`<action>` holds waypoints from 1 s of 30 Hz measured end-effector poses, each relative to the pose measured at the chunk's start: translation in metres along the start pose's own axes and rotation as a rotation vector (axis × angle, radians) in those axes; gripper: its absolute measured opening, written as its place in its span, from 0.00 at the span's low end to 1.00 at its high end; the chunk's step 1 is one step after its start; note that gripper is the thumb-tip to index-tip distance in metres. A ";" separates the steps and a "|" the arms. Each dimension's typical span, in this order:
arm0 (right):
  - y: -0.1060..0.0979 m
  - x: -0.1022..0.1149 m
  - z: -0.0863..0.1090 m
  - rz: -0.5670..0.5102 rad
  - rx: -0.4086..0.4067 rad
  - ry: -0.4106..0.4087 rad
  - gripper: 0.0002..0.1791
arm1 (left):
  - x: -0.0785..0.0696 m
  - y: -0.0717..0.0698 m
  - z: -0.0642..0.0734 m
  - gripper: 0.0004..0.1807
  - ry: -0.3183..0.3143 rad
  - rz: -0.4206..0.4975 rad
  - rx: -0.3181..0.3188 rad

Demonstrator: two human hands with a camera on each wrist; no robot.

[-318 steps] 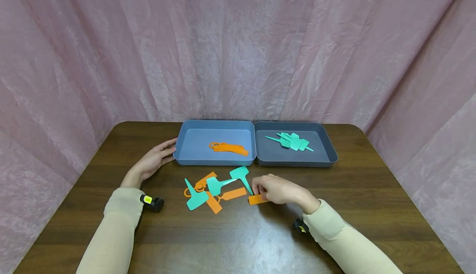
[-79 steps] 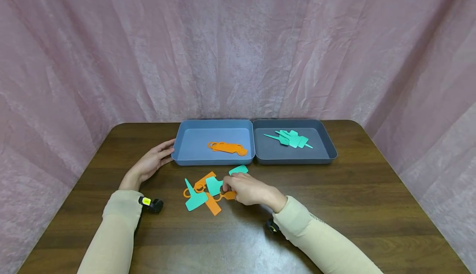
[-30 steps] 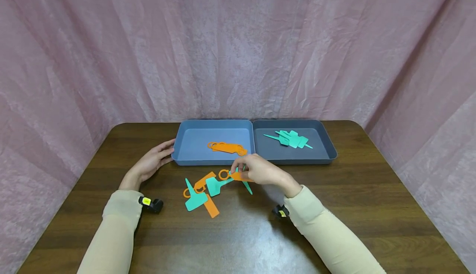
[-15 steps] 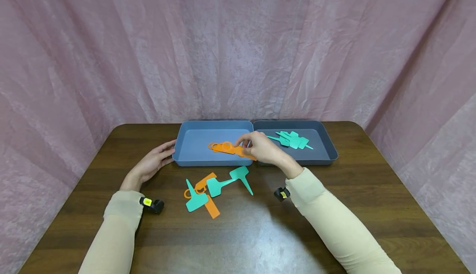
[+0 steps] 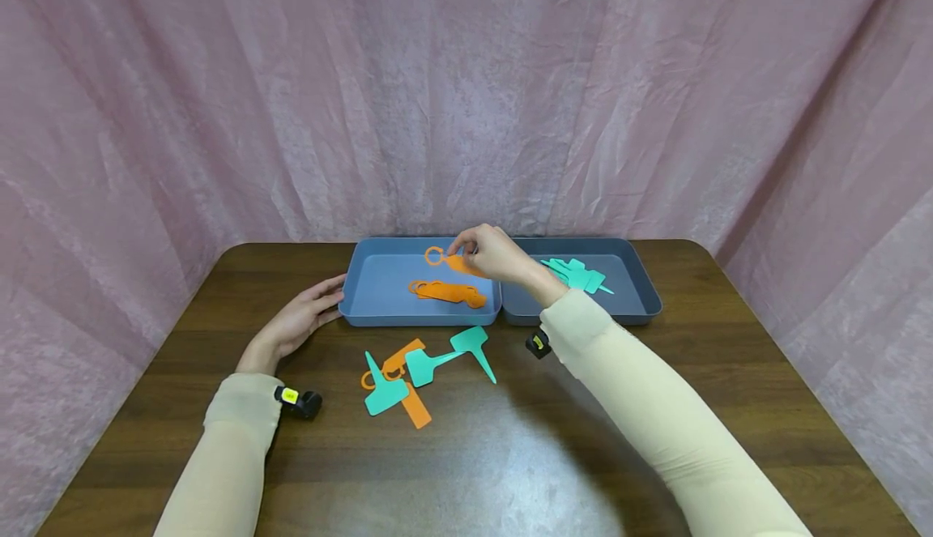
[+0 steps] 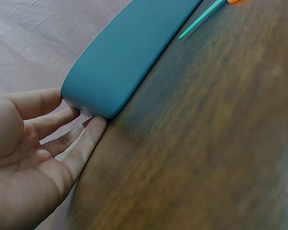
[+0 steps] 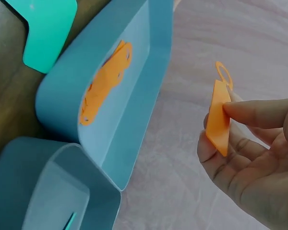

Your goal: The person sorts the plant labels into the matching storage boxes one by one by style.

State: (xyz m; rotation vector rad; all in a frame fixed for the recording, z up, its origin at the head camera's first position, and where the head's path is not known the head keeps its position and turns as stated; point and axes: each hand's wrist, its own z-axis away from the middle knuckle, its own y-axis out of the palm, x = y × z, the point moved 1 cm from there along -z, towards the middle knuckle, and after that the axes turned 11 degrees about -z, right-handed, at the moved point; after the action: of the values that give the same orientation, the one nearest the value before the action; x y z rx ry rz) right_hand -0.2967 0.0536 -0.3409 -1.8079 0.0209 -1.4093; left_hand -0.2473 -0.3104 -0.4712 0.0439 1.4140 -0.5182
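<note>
My right hand [image 5: 496, 253] pinches an orange plant tag with a ring end [image 7: 219, 115] between thumb and fingers, held above the blue tray [image 5: 419, 320]. Beneath it in that tray lies a small overlapping pile of orange tags [image 5: 446, 291]. My left hand [image 5: 302, 318] touches the blue tray's left end with extended fingers; in the left wrist view the fingertips [image 6: 98, 124] meet its corner. On the table before the trays lie teal T-shaped plant labels [image 5: 386, 397], mixed with orange ring tags [image 5: 418, 409].
A dark grey tray [image 5: 583, 320] stands right against the blue one and holds several teal labels [image 5: 583, 279], partly hidden by the right wrist. Behind the wooden table [image 5: 408, 480] hangs a pink curtain [image 5: 466, 100].
My right hand picked an orange tag off the table and carried it up and back over the blue tray. Earlier, another orange tag joined that tray's pile. The left hand stays put.
</note>
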 end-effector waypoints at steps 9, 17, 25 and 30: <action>0.001 -0.002 -0.024 -0.021 -0.025 0.067 0.17 | 0.000 0.002 0.000 0.35 0.000 -0.004 -0.006; -0.001 -0.009 -0.035 -0.056 -0.044 0.124 0.17 | -0.001 0.006 0.000 0.34 -0.009 0.000 -0.002; -0.007 -0.016 -0.036 -0.046 0.002 0.168 0.15 | -0.001 0.008 -0.002 0.34 -0.011 0.005 -0.005; -0.007 -0.026 -0.033 -0.046 0.044 0.213 0.14 | 0.000 0.007 -0.002 0.34 -0.011 0.003 -0.004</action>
State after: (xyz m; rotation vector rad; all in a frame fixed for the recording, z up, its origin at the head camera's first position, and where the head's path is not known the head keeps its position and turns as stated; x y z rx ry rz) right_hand -0.3363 0.0508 -0.3564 -1.6249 0.0592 -1.6175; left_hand -0.2470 -0.3031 -0.4733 0.0406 1.4042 -0.5125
